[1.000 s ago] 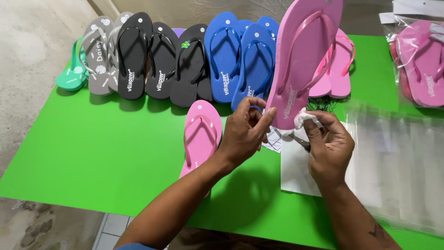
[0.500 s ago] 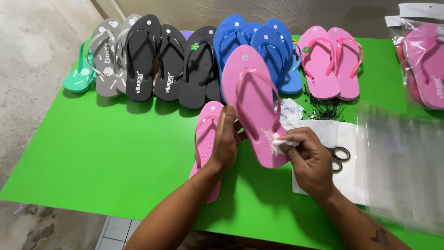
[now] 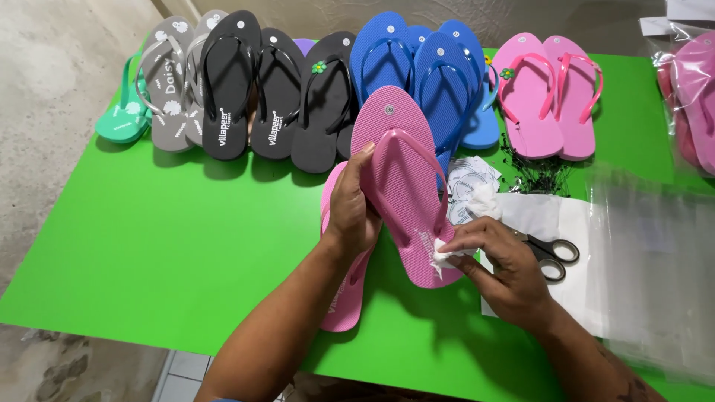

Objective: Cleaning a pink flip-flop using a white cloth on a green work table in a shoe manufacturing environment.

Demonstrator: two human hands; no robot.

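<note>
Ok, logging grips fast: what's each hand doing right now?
Left hand: closed on the edge of the pink flip-flop, holding it up.
Right hand: pinching a white cloth against the flip-flop's heel.

Second pink sandal [image 3: 344,298] mostly hidden under left hand [image 3: 351,212]; bagged sandals [image 3: 689,97] cut off.

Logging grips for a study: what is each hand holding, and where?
Left hand grips the pink flip-flop by its left edge. Right hand pinches a white cloth against its heel.
</note>
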